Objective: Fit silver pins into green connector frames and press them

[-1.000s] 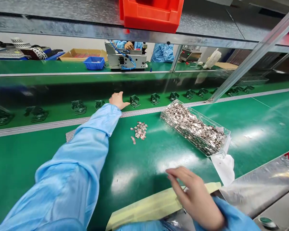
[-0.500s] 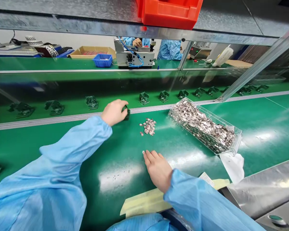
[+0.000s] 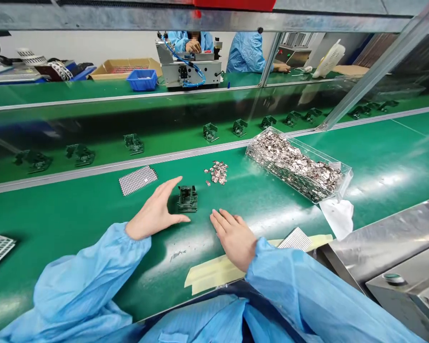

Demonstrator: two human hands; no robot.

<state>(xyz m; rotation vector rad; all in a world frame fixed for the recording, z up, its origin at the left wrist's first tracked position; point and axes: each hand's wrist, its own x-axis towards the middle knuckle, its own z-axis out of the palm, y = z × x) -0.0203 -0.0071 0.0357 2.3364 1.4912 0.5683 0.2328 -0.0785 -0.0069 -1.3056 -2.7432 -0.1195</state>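
Note:
My left hand (image 3: 154, 212) is open, with thumb and fingers spread on either side of a small cluster of dark green circuit boards (image 3: 188, 198). The cluster stands on the green work surface, and I see no firm grip on it. To its right, my right hand (image 3: 233, 234) lies low over the surface with its fingers stretched out and side by side. Anything under those fingertips is hidden. Beyond both hands is a loose pile of small silvery metal pieces (image 3: 219, 172). A white gridded plate (image 3: 138, 180) lies past my left hand.
A clear plastic box (image 3: 296, 166) full of metal pieces sits at the right. Similar board clusters (image 3: 210, 132) line the strip behind the metal rail (image 3: 103, 167). Yellow tape (image 3: 214, 274) marks the near edge. Across the line, two co-workers in blue sit near a machine (image 3: 191, 71).
My left hand has come back from the rail toward me, and the circuit board cluster now stands between its spread fingers. My right hand stays nearly in place. The view has tilted down.

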